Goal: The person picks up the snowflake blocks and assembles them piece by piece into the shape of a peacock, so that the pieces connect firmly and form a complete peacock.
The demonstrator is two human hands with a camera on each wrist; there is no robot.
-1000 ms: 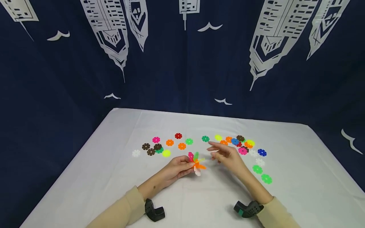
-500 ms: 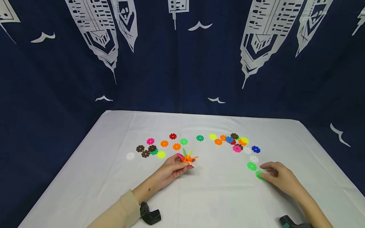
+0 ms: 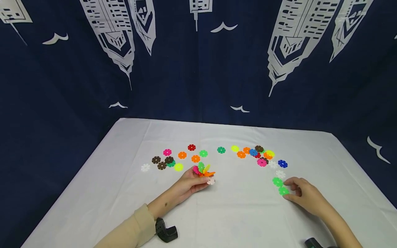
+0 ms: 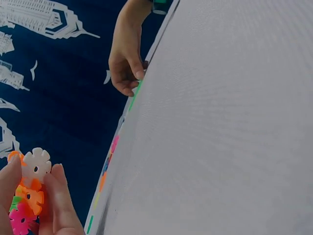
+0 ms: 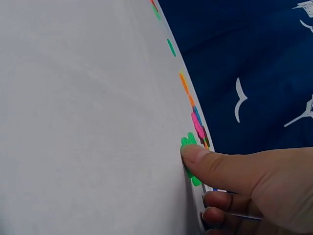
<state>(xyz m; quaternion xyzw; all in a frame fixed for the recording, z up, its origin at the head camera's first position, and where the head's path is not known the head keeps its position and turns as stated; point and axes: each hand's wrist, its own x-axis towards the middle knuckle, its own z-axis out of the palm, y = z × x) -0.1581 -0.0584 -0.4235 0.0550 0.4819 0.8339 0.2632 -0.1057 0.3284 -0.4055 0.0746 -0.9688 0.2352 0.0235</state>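
Note:
My left hand point(image 3: 187, 185) holds a cluster of joined interlocking plastic discs point(image 3: 203, 169) above the table, thumb and fingers pinching it. In the left wrist view its white disc point(image 4: 37, 166), orange disc point(image 4: 32, 199) and pink disc point(image 4: 20, 219) show, with bits of green and yellow. At the right, my right hand point(image 3: 305, 195) has thumb and curled fingers at a green notched disc point(image 3: 283, 190), gripping its edge. The thumb point(image 5: 208, 161) lies over part of the green in the right wrist view. Another green disc point(image 3: 277, 182) lies just beyond, touching or overlapping it.
Loose discs lie along the white-covered table point(image 3: 235, 220): a left group with brown discs point(image 3: 162, 165) and a white disc point(image 3: 145, 167), a right pile with a pink disc point(image 3: 262, 162) and blue disc point(image 3: 282, 163). A dark blue printed curtain point(image 3: 198, 79) hangs behind.
My right hand has gone from beside the cluster out to the green discs at the right, and the nearer one has slid slightly left. The left hand has turned the cluster a little.

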